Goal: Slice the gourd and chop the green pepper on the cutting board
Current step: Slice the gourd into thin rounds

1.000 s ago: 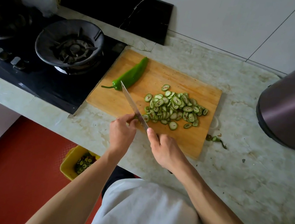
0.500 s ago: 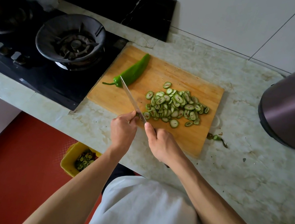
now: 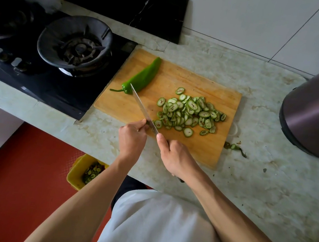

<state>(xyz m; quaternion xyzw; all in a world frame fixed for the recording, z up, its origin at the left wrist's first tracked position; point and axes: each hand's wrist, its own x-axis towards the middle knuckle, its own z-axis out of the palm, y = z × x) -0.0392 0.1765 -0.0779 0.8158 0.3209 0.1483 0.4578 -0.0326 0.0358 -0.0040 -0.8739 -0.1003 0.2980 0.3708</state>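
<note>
Slices [image 3: 189, 113] heaped mid-frame to free board [image 3: 207, 148]; my right hand [image 3: 178, 158] grips knife [image 3: 143, 109], left hand [image 3: 133, 137] pinches gourd stub against it

The person wore a plain white short-sleeved garment [image 3: 162, 228] of soft, smooth cloth, which filled the lower middle of the head view without print, buttons or pockets showing. A dark piece of clothing [image 3: 127, 188] showed at its upper left edge, too little of it visible to tell what it was. Both forearms were bare from elbow to wrist. The left hand [image 3: 131, 139] and the right hand [image 3: 177, 158] carried no rings, watch, bracelets or gloves, and the thumbnail on the right hand was short and unpainted.
</note>
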